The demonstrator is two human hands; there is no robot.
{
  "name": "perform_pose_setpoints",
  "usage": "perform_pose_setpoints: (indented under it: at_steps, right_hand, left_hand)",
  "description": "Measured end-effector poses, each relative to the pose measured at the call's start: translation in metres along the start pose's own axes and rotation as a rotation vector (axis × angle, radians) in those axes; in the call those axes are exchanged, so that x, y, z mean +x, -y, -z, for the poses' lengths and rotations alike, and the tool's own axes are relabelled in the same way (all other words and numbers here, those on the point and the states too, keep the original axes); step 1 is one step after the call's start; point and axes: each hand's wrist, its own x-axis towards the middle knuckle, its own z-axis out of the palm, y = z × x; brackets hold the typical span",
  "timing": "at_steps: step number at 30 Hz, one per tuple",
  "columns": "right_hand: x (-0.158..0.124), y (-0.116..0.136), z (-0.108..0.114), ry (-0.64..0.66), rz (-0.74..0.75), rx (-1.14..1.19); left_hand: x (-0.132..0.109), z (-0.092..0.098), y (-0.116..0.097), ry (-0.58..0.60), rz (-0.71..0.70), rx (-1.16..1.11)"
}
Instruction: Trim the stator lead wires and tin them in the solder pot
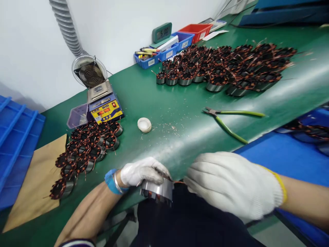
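Observation:
My left hand (pixel 145 171), in a white glove with a blue band at the wrist, grips a wound motor stator (pixel 158 190) close to my body at the table's front edge. The stator is a steel ring with copper windings, its toothed side turned down toward me. To its right, my right hand (pixel 231 183) in a white knitted glove is closed at the fingertips on a copper wire (pixel 179 182) that runs from the stator. Its fingertips are partly hidden. Green-handled cutting pliers (pixel 226 118) lie spread on the table beyond my right hand.
Many stators (pixel 216 73) stand at the back right, more (pixel 87 147) at the left by a solder pot (pixel 105 108). A small white dish (pixel 144 125) sits mid-table among copper scraps. Blue bins (pixel 168 53), a red bin (pixel 196 31) and a clock (pixel 161 33) line the wall.

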Motion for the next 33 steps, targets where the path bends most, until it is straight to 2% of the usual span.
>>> perform_pose_setpoints:
  at_steps: [1,3,5,7,9,12,15,17,20,22,24,26,28,29,31,33]
  right_hand:
    - [-0.003,-0.007,0.004,-0.060,0.080,-0.030]
    - [-0.004,-0.017,0.003,-0.097,0.055,-0.051]
    - [0.002,-0.018,-0.012,-0.042,-0.055,-0.062]
    - [0.013,-0.004,-0.038,0.078,-0.046,0.010]
    - [0.029,0.017,-0.068,0.214,-0.067,0.141]
    - [0.051,0.043,-0.101,0.294,-0.096,0.283]
    - [0.060,0.040,-0.113,0.278,-0.099,0.322]
    - [0.056,0.020,-0.111,0.237,-0.142,0.262]
    - [0.042,-0.027,-0.099,0.193,-0.217,0.087]
    - [0.033,-0.056,-0.087,0.196,-0.253,-0.027]
    - [0.027,-0.073,-0.076,0.166,-0.273,-0.074]
    - [0.020,-0.072,-0.067,0.068,-0.331,-0.032]
    - [0.014,-0.056,-0.062,-0.022,-0.466,0.107]
    - [0.010,-0.044,-0.060,-0.024,-0.549,0.192]
    - [0.006,-0.022,-0.058,0.053,-0.682,0.304]
    - [0.005,-0.005,-0.057,0.153,-0.725,0.283]
  left_hand:
    - [-0.001,0.002,0.000,-0.048,-0.013,-0.030]
    - [-0.001,0.001,-0.001,-0.292,-0.007,0.105]
    - [0.001,-0.004,-0.002,-0.625,0.025,0.428]
    - [0.004,-0.009,-0.001,-0.905,0.045,0.759]
    - [0.006,-0.010,0.000,-1.031,0.052,0.943]
    - [-0.002,-0.005,-0.002,-1.143,0.101,1.001]
    - [-0.019,0.003,-0.011,-1.273,0.103,1.024]
    - [-0.029,0.006,-0.018,-1.305,0.085,1.024]
    - [-0.034,0.004,-0.026,-1.289,0.101,1.036]
    - [-0.029,-0.001,-0.026,-1.222,0.124,1.045]
    - [-0.017,-0.007,-0.022,-1.097,0.154,1.033]
    - [-0.002,-0.014,-0.016,-0.978,0.206,1.012]
    - [0.010,-0.019,-0.011,-0.890,0.285,0.973]
    - [0.014,-0.019,-0.010,-0.854,0.331,0.946]
    - [0.012,-0.018,-0.012,-0.786,0.410,0.893]
    - [0.003,-0.013,-0.016,-0.792,0.391,0.889]
